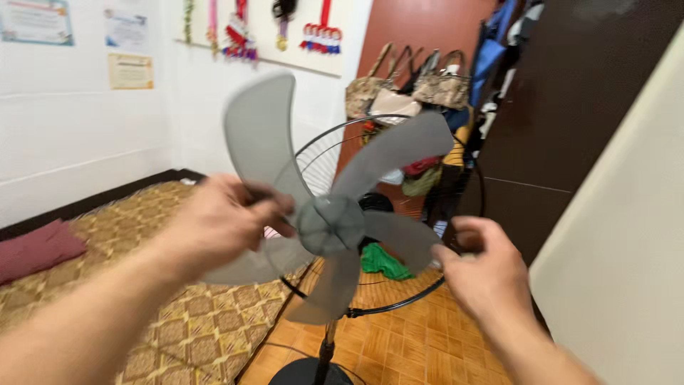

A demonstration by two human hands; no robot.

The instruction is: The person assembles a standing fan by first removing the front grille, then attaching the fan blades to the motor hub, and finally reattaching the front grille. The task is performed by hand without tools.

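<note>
In the head view, a grey translucent fan blade point(331, 214) fills the middle of the frame, its round hub just right of centre and its five paddles spreading up, right and down. It sits in front of the black wire rear guard point(399, 303), whose ring shows from upper centre round to the lower right; no front grille is in sight, so the blade is bare and open to the hands.

The left hand point(221, 221), coming in from the lower left, is closed around the root of the upper-left paddle, fingers curled over its edge beside the hub; the hold looks like one that steadies the blade or turns it. The hand is blurred, so the exact finger placement cannot be told.

The right hand point(484, 267), at the lower right, has its fingers bent at the tip of the right-hand paddle, close by the guard's rim. Whether it pinches the paddle, the rim or neither is not clear.

The black fan stand point(324, 353) drops to a round base at the bottom centre, on a wooden parquet floor point(420, 342). A patterned mattress point(178, 321) lies at the lower left, and handbags point(406, 89) hang against the brown door at upper centre.
</note>
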